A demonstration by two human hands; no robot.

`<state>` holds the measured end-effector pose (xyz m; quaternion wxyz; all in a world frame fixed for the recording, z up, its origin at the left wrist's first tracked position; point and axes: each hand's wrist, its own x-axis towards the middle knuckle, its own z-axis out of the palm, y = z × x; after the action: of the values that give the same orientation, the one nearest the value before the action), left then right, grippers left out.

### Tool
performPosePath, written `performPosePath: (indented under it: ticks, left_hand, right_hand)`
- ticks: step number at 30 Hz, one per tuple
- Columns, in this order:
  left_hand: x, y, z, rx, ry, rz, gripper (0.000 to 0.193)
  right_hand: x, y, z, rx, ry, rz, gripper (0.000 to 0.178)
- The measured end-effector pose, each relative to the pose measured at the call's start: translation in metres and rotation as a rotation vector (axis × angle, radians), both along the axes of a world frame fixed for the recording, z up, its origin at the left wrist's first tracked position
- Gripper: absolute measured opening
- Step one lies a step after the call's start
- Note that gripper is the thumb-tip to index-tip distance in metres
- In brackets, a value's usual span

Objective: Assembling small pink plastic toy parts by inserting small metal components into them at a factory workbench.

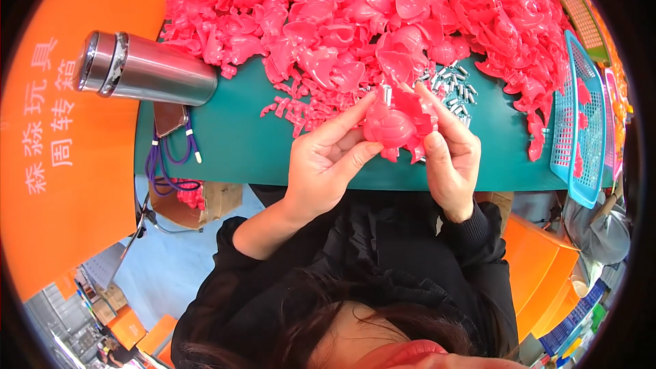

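Close to the table's near edge, I hold a glossy pink molded plastic shell piece (393, 128) up between both hands. My left hand (324, 160) pinches its left side with thumb and index finger. My right hand (454, 164) grips the right side, thumb in front and fingers behind. A small silvery metal cylinder (387, 94) stands by the left index fingertip at the top of the piece; whether it sits in the shell cannot be made out. Beyond the hands lie several loose metal cylinders (454, 89) and some small pink plastic parts (301, 106).
A large heap of pink shell pieces (369, 10) covers the far side of the green table (253, 130). At left lie a steel flask (160, 68) and a phone-like object (169, 119) with a purple cord (160, 164). A blue basket (570, 123) leans at right; an orange panel (89, 130) stands left.
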<state>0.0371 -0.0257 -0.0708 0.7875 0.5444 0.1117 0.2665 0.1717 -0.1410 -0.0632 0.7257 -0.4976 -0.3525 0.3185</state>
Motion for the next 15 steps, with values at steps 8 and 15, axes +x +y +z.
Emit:
performPosePath:
  ticks: [8, 15]
  left_hand:
    - [0.001, -0.002, -0.007, -0.137, -0.205, 0.024, 0.059]
    - [0.0, -0.002, -0.015, -0.098, -0.086, 0.045, 0.065]
  right_hand:
    - [-0.002, 0.002, 0.006, -0.128, -0.29, 0.046, 0.045]
    - [-0.002, 0.002, -0.003, 0.001, 0.043, -0.01, 0.041]
